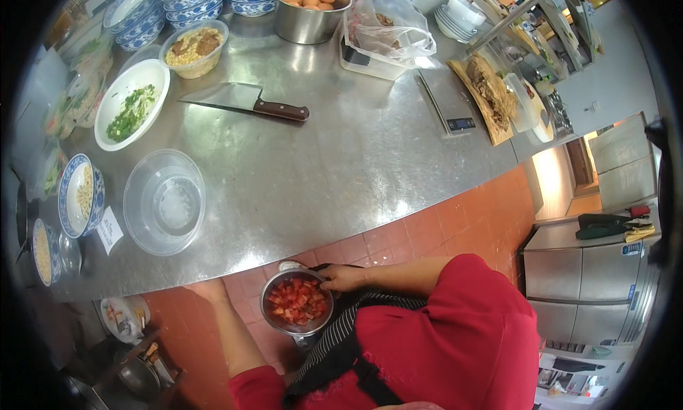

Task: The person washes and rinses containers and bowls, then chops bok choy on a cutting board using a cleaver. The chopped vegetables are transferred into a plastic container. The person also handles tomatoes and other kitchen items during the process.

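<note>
A stainless steel bowl (267, 316) of chopped tomatoes (297, 301) is held in front of my body, just below the table's near edge. My right hand (343, 278) is closed on its right rim, thumb and fingers at the edge. To the left of the bowl, my left hand (207, 289) is by the table edge, apart from the bowl; its fingers are partly hidden there, so how they are held is unclear. On the table above that hand stands a clear round plastic bowl (165, 202).
A cleaver (245, 102) lies on the steel table (313, 154). Along the left stand a white bowl of chopped scallions (131, 113) and blue-patterned bowls (80, 196). A pot of eggs (311, 22), a bagged tub (377, 65) and a kitchen scale (447, 100) sit farther back.
</note>
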`<state>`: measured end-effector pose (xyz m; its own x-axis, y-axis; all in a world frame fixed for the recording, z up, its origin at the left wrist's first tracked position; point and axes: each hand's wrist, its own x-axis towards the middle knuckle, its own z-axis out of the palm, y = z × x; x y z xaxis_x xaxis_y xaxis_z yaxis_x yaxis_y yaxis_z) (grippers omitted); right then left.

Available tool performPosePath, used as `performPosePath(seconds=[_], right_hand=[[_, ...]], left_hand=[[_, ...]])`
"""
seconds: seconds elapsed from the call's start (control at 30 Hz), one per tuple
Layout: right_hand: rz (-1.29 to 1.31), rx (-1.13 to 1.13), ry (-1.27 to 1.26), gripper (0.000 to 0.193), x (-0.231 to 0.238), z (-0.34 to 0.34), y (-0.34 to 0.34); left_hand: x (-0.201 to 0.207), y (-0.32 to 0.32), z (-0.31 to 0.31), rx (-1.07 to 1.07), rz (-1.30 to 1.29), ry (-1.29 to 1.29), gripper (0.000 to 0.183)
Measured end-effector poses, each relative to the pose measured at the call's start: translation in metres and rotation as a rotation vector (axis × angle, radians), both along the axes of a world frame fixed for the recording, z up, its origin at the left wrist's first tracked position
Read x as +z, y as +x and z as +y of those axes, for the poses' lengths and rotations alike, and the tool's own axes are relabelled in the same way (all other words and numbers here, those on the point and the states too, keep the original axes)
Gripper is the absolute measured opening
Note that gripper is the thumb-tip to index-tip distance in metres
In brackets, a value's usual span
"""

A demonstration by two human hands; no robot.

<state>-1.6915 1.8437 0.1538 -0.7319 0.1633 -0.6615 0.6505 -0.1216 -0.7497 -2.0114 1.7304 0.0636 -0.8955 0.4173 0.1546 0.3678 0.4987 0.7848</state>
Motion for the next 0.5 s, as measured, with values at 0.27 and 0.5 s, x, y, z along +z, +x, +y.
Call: performPosePath(seconds=[0.27, 0.5], right_hand=[[0.017, -0.155, 0.024, 0.031, 0.001, -0.019, 0.011], [0.016, -0.206, 0.035, 0.026, 0.004, -0.037, 0.035]], left_hand=[[0.012, 0.017, 0.014, 0.091, 0.190, 0.060, 0.045], [0.002, 0.032, -0.035, 0.215, -0.036, -0.123, 0.075]])
